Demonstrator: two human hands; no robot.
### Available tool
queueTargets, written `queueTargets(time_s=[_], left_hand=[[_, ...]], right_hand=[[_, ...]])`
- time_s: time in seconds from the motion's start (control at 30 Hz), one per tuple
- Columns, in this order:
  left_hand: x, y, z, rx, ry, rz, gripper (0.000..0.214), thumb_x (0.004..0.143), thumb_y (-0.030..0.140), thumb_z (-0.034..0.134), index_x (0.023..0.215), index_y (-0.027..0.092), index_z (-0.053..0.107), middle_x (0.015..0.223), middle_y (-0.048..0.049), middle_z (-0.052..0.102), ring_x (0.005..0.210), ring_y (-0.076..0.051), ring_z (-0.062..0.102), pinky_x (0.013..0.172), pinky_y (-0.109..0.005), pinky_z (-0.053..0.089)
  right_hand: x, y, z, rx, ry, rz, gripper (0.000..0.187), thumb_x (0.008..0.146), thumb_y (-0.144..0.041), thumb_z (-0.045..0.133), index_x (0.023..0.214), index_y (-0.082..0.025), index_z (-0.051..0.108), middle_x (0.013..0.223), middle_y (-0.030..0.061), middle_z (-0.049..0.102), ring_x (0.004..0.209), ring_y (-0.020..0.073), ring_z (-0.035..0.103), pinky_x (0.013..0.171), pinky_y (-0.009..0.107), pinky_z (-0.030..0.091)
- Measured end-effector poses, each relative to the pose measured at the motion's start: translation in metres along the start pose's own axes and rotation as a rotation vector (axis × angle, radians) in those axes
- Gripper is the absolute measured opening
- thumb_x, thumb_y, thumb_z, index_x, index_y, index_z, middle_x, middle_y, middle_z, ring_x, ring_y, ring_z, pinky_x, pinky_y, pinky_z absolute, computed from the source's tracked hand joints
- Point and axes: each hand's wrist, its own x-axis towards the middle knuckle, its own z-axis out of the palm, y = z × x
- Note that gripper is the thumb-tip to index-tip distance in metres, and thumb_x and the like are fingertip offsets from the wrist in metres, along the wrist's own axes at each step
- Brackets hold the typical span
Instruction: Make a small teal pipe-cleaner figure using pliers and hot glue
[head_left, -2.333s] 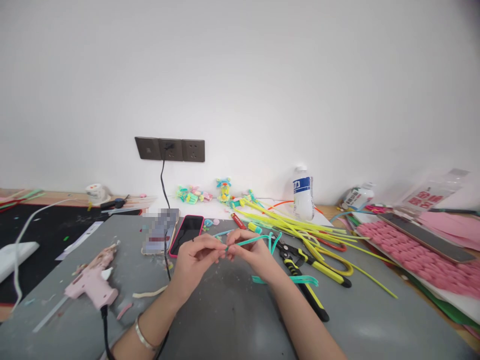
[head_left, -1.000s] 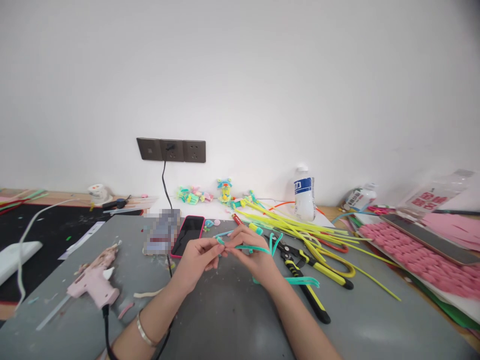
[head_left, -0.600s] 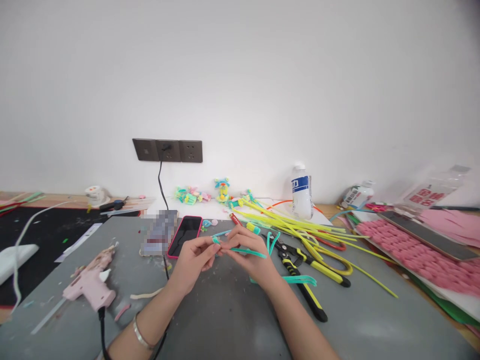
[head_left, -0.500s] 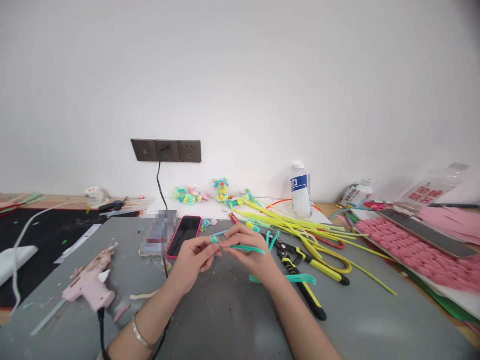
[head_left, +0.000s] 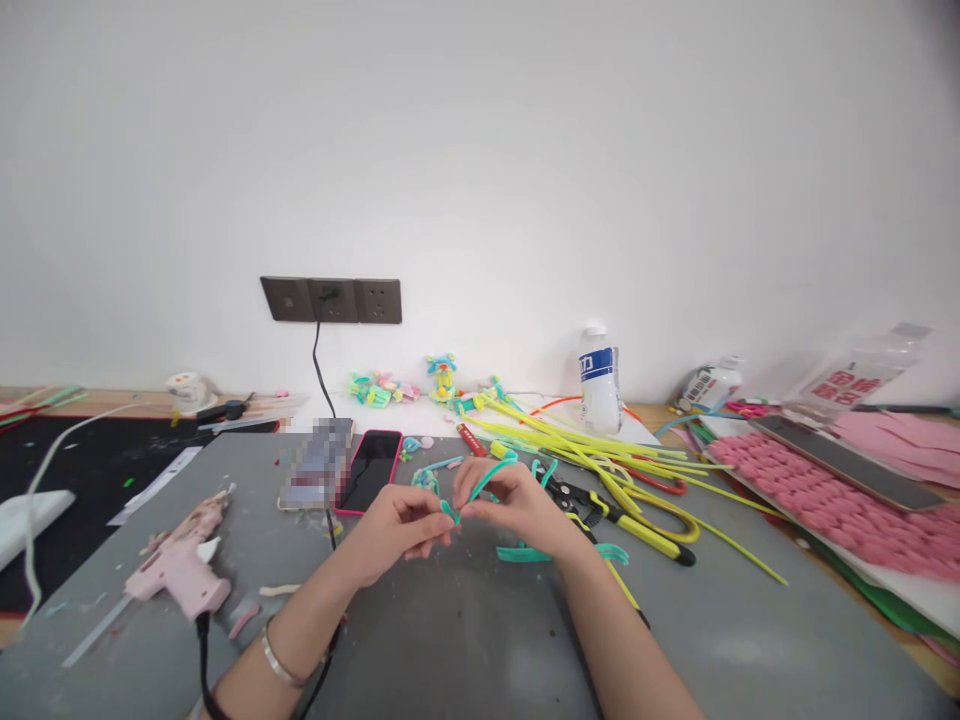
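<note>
Both hands meet over the grey mat, pinching one teal pipe cleaner (head_left: 486,482). My left hand (head_left: 401,530), with a silver bangle at the wrist, is closed on its short end between thumb and fingers. Thumb and fingers of my right hand (head_left: 517,505) are closed on it too, and the rest arches up over that hand. Just behind the fingertips lies a small curled teal piece (head_left: 426,480). More teal pipe cleaners (head_left: 523,553) lie under and beside the right wrist, partly hidden by it.
Black-and-yellow pliers (head_left: 645,535) and a bundle of yellow pipe cleaners (head_left: 600,450) lie to the right. Leftward are a pink glue gun (head_left: 180,570) with a cord and a phone (head_left: 371,470). A bottle (head_left: 600,385) and small colourful figures (head_left: 442,378) stand near the wall.
Both hands have shifted slightly right and down. The pipe cleaner, earlier stretched rightward across the right hand, now bends upward in an arch. The curled teal piece behind the fingers shows more.
</note>
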Motion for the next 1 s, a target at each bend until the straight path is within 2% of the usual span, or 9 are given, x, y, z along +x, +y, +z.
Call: queueTargets(time_s=[0.13, 0.33, 0.53, 0.73, 0.8, 0.87, 1.0], left_hand=[[-0.004, 0.006, -0.001, 0.026, -0.131, -0.054, 0.028, 0.077, 0.041, 0.076, 0.072, 0.014, 0.075, 0.062, -0.0032, 0.068, 0.042, -0.006, 0.048, 0.043, -0.019, 0.034], [-0.010, 0.013, -0.002, 0.052, -0.328, -0.195, 0.023, 0.076, 0.037, 0.076, 0.075, 0.014, 0.079, 0.062, -0.0035, 0.069, 0.042, -0.008, 0.055, 0.042, -0.018, 0.035], [-0.011, 0.014, -0.003, 0.002, -0.365, -0.273, 0.021, 0.074, 0.035, 0.077, 0.072, 0.015, 0.077, 0.060, -0.0018, 0.067, 0.041, -0.008, 0.055, 0.042, -0.018, 0.038], [-0.012, 0.013, -0.005, -0.038, -0.422, -0.313, 0.022, 0.073, 0.036, 0.078, 0.070, 0.014, 0.076, 0.059, -0.0012, 0.067, 0.039, -0.007, 0.055, 0.040, -0.018, 0.037], [-0.011, 0.012, -0.004, -0.061, -0.414, -0.306, 0.022, 0.072, 0.035, 0.079, 0.069, 0.014, 0.076, 0.058, -0.0010, 0.066, 0.039, -0.007, 0.055, 0.039, -0.017, 0.035], [-0.010, 0.012, -0.004, -0.109, -0.352, -0.260, 0.024, 0.072, 0.036, 0.079, 0.068, 0.013, 0.075, 0.056, -0.0014, 0.065, 0.038, -0.007, 0.054, 0.037, -0.017, 0.032], [-0.005, 0.011, -0.002, -0.206, -0.087, -0.075, 0.031, 0.070, 0.042, 0.081, 0.079, 0.013, 0.075, 0.067, -0.0059, 0.071, 0.044, -0.011, 0.062, 0.037, -0.018, 0.033]], right_hand=[[-0.002, 0.002, -0.001, 0.084, -0.088, 0.080, 0.017, 0.079, -0.034, 0.080, 0.079, -0.018, 0.074, 0.079, 0.0035, 0.066, 0.076, 0.0167, 0.061, 0.069, 0.030, 0.051], [-0.005, 0.005, 0.001, 0.180, -0.207, 0.232, 0.021, 0.075, -0.037, 0.082, 0.082, -0.017, 0.077, 0.079, 0.0025, 0.067, 0.072, 0.0146, 0.062, 0.069, 0.027, 0.053], [-0.005, 0.004, 0.000, 0.206, -0.267, 0.318, 0.020, 0.075, -0.035, 0.082, 0.082, -0.017, 0.077, 0.076, 0.0022, 0.069, 0.067, 0.0130, 0.060, 0.063, 0.025, 0.050], [-0.004, -0.001, 0.001, 0.108, -0.373, 0.281, 0.021, 0.080, -0.038, 0.077, 0.080, -0.017, 0.074, 0.074, 0.0012, 0.067, 0.066, 0.0127, 0.056, 0.063, 0.025, 0.047], [-0.004, -0.001, 0.002, 0.112, -0.379, 0.269, 0.023, 0.081, -0.039, 0.076, 0.079, -0.016, 0.072, 0.074, 0.0009, 0.065, 0.066, 0.0128, 0.056, 0.063, 0.025, 0.046], [-0.003, -0.001, 0.003, 0.137, -0.317, 0.236, 0.024, 0.082, -0.039, 0.075, 0.079, -0.016, 0.070, 0.074, 0.0008, 0.063, 0.067, 0.0134, 0.057, 0.064, 0.026, 0.047], [-0.002, 0.003, 0.004, 0.090, -0.031, 0.115, 0.027, 0.083, -0.040, 0.074, 0.074, -0.017, 0.064, 0.071, -0.0002, 0.059, 0.067, 0.0135, 0.055, 0.061, 0.025, 0.045]])
